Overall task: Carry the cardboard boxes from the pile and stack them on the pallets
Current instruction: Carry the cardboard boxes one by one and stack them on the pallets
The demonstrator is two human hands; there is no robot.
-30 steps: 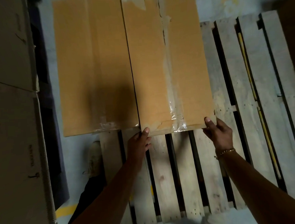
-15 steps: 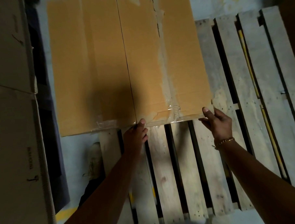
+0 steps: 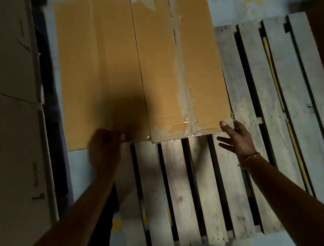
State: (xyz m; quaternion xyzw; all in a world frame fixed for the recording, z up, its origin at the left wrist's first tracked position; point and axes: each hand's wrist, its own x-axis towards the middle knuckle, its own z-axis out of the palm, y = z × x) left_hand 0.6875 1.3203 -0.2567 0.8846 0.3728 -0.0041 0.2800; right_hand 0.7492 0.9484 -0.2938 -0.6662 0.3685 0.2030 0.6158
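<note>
At nine o'clock, two pale boxes are standing stacked in the pile. The left hand, blurred, is sitting at the near edge of the left brown box; I cannot tell whether it is gripping. Touching that box on its three o'clock side, the right brown box is lying on the one pallet, with the right hand spread wide and its thumb touching the near corner. Both brown boxes are looking stiff, long and likely awkward. With the tape peeling, gripping under the near corners seems best.
</note>
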